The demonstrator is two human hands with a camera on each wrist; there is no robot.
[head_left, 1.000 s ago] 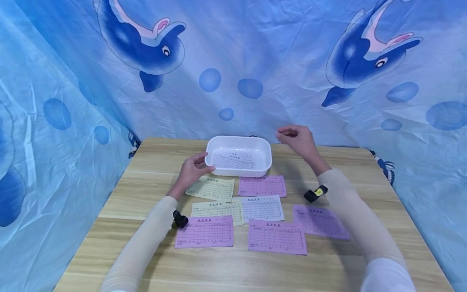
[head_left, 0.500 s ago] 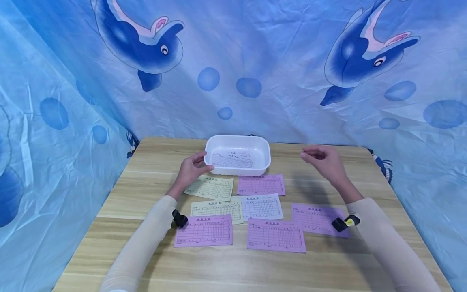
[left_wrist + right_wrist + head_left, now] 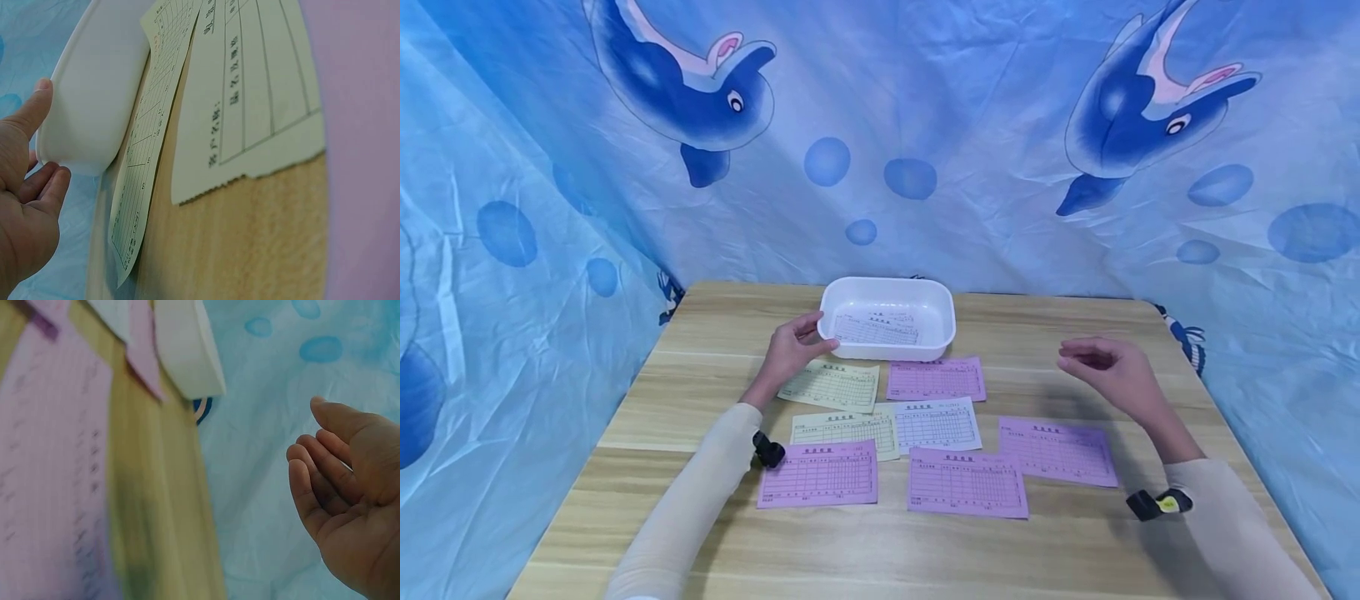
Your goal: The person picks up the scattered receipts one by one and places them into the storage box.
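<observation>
Head view showed the left hand (image 3: pixel 790 350) touching the white tray (image 3: pixel 887 287), fingers relaxed; only the right wrist view showed the right hand (image 3: pixel 347 500) loosely curled, empty.

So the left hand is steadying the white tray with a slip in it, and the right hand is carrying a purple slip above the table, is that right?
Not quite. The right hand carries nothing: the right wrist view shows its palm bare, fingers loosely curled, above the table. The rest holds: the left hand touches the white tray, which holds a slip.
</observation>
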